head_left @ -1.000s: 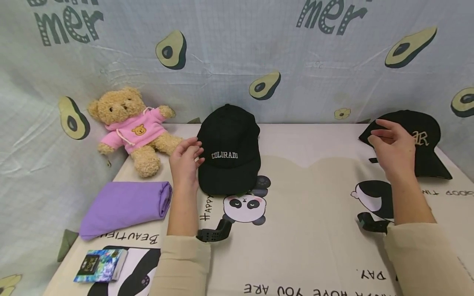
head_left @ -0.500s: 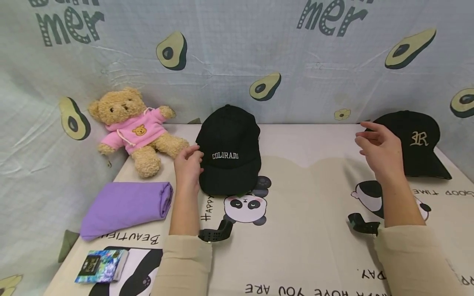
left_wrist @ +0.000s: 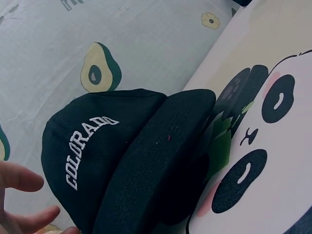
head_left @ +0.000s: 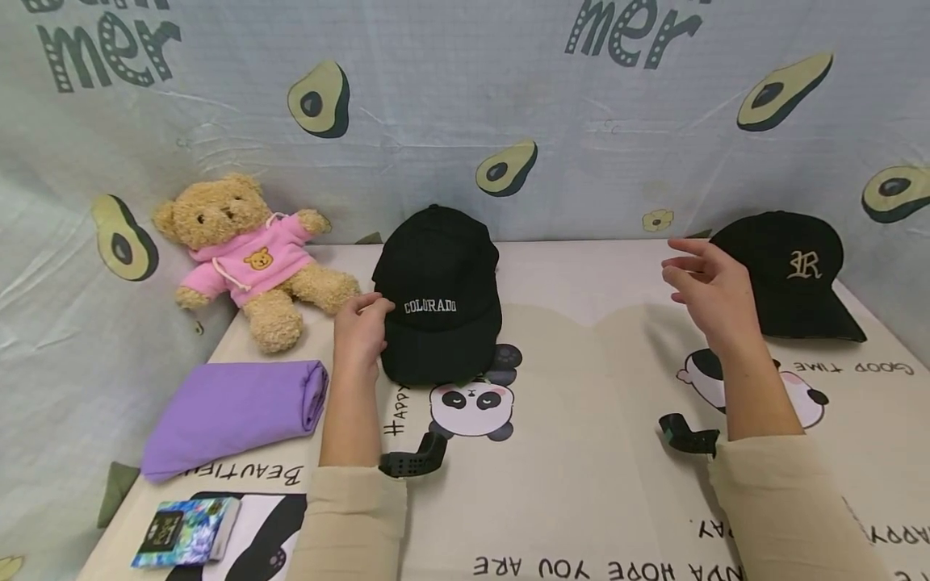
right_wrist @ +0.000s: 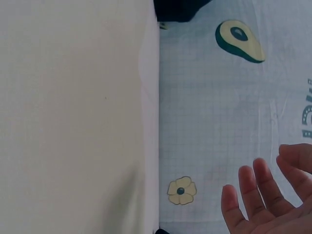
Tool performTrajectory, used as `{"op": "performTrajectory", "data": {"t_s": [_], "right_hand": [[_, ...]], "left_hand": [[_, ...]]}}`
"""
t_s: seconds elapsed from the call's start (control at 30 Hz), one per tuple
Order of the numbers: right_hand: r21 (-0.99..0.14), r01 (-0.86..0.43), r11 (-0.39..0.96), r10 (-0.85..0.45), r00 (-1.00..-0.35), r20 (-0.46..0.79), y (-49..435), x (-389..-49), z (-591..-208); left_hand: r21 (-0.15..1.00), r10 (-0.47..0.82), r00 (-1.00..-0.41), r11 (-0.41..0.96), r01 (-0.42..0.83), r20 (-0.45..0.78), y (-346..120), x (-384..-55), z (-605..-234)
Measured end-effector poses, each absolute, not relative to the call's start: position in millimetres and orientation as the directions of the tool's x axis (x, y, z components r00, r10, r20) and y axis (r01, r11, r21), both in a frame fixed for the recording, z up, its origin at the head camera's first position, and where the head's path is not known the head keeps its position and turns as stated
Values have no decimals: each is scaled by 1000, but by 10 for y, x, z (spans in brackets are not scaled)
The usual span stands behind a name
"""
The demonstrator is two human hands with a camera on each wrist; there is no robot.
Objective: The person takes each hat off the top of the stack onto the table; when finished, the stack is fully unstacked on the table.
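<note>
A black baseball cap with white COLORADO lettering (head_left: 436,258) stands on the table near the back wall, brim toward me. My left hand (head_left: 358,335) is at its left side, fingertips overlapping the cap's edge. In the left wrist view the fingers of that hand (left_wrist: 22,195) are spread apart beside the cap's crown. My right hand (head_left: 715,298) hovers over the table with loosely bent fingers and nothing in them. Just right of it lies a second black cap with a gold R emblem (head_left: 785,278). The right wrist view shows the right hand's fingers (right_wrist: 258,180) apart before the wall cloth.
At the back left sits a teddy bear in a pink hoodie (head_left: 247,258). In front of it lies a folded purple cloth (head_left: 232,411), and nearer still a small blue patterned box (head_left: 185,532). Avocado-print cloth (head_left: 414,161) hangs behind the printed table cover (head_left: 581,468).
My right hand has moved left, away from the R cap. My left hand has lowered slightly, its fingertips now overlapping the COLORADO cap's side. The head view has shifted a little.
</note>
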State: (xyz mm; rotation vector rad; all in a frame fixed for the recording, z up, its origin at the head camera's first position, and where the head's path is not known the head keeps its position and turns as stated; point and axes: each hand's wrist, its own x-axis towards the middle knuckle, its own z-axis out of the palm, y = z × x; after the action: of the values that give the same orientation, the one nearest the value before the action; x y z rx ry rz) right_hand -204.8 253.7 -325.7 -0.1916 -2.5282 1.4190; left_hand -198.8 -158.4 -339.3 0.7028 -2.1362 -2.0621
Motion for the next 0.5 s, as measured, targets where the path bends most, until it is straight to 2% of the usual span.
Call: {"op": "performTrajectory", "data": {"t_s": [0.2,0.5], "right_hand": [[-860,-6,511,214,-967,134,2526,-2045,-3271],[-867,-23,498,177,-976,127,2455,-2060,-3280]], "left_hand": [[954,-335,-901,16,-299,-277,-1573,-1995,-3379],[954,-336,-903,39,-298,-268,-1583,-1992,-3398]]}}
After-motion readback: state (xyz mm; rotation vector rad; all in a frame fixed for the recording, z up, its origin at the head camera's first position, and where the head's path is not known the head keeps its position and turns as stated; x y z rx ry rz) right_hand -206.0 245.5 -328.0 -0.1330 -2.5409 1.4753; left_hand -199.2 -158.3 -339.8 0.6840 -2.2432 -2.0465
